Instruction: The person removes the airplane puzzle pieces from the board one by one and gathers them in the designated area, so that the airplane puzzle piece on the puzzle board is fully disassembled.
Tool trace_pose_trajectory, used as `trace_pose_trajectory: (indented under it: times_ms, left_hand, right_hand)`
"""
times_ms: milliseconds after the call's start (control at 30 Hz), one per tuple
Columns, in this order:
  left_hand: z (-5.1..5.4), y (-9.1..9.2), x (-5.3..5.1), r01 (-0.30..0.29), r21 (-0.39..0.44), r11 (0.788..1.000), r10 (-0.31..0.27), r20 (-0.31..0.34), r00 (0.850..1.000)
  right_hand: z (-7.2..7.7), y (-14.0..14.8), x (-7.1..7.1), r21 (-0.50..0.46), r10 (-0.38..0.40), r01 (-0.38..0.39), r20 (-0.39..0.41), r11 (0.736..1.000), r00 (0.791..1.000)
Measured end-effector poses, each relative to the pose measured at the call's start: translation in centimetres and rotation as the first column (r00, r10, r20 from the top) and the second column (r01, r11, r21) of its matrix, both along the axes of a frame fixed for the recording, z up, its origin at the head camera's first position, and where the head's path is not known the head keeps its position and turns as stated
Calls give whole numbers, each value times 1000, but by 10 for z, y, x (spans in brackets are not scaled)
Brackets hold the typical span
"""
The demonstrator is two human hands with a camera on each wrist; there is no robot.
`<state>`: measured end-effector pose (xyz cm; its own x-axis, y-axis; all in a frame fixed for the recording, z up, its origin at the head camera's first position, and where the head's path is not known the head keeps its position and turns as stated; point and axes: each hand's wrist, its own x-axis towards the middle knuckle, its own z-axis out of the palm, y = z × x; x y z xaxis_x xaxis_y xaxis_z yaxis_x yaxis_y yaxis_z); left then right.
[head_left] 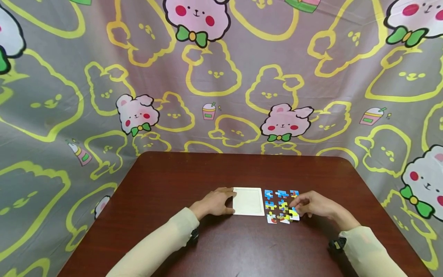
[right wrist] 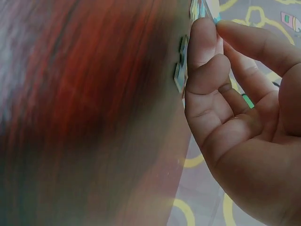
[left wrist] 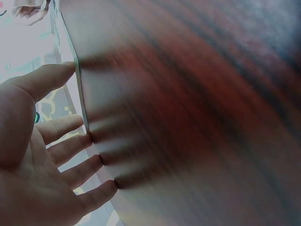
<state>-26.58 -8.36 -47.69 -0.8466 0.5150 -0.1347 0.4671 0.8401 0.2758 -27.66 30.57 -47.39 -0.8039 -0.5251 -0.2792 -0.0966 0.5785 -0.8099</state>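
A shallow white puzzle tray [head_left: 247,201] lies flat with a bare inside. My left hand [head_left: 216,201] rests at its left edge, fingers spread; in the left wrist view the fairly straight fingers [left wrist: 70,153] and thumb touch the edge and tabletop. Just right of the tray, several colourful jigsaw pieces [head_left: 269,206] lie in loose rows. My right hand [head_left: 317,204] is at the right side of these rows, pinching a jigsaw piece [head_left: 294,210] between thumb and fingertips. In the right wrist view the curled fingers hide most of that piece.
Both hands work over a dark reddish-brown table [head_left: 194,169]. A patterned cloth [head_left: 238,77] with cartoon animals hangs behind and beside it. Each wrist carries a small black device, one on the left wrist [head_left: 194,235] and one on the right wrist [head_left: 337,243].
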Motion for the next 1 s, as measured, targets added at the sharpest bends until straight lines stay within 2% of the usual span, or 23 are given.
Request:
trace_pose_trajectory:
  times_ms: [233,767,1000]
  left_hand:
    - [-1,0,-1,3,-6,1000,-3,-5,1000]
    - [1,1,-1,-1,-11,1000,1,-3,1000]
    - [1,2,-1,6,-27,1000,-6,-12,1000]
  right_hand:
    - [-1,9,0,10,-11,11,20,1000,1000]
    - [0,21,1,20,31,-31,-9,999,999]
    - [-4,22,1,-3,21,-21,16,1000,1000]
